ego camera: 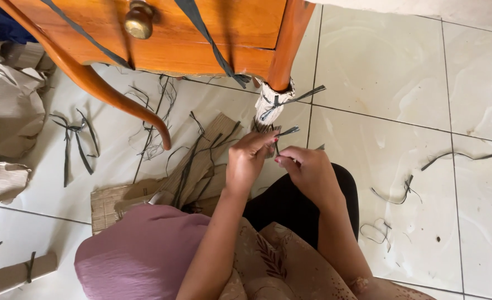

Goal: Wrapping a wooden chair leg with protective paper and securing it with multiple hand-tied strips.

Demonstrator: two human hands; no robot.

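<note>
**A:** What do the hands have hold of?

**B:** A thin dark strap [283,132], a flat packing band. It sits at the foot of an orange wooden table leg [286,44], just below the pale paper wrapping [269,103] bound around that foot. More of the same band is knotted around the wrapping, with one loose end sticking out to the right.

**A:** How does each hand grip it?

**B:** The left hand [247,161] is closed in a pinch, fingertips pressed on the strap near the wrapping. The right hand [308,169] is curled beside it, fingertips nearly touching the left ones. Its grip looks clenched around something small, but I cannot tell whether that is the strap's end or a tool.

**A:** How would the strap handle?

**B:** I judge it very light, springy and fairly stiff along its length, smooth enough to slip, with narrow edges. Holding it close to the knot, flat between fingertips, seems the surest place.

**A:** What lies around?

**B:** White floor tiles [385,72] scattered with cut strap pieces [393,191], flattened cardboard [118,200] to the left, and a drawer with a brass knob [139,21] above.
</note>
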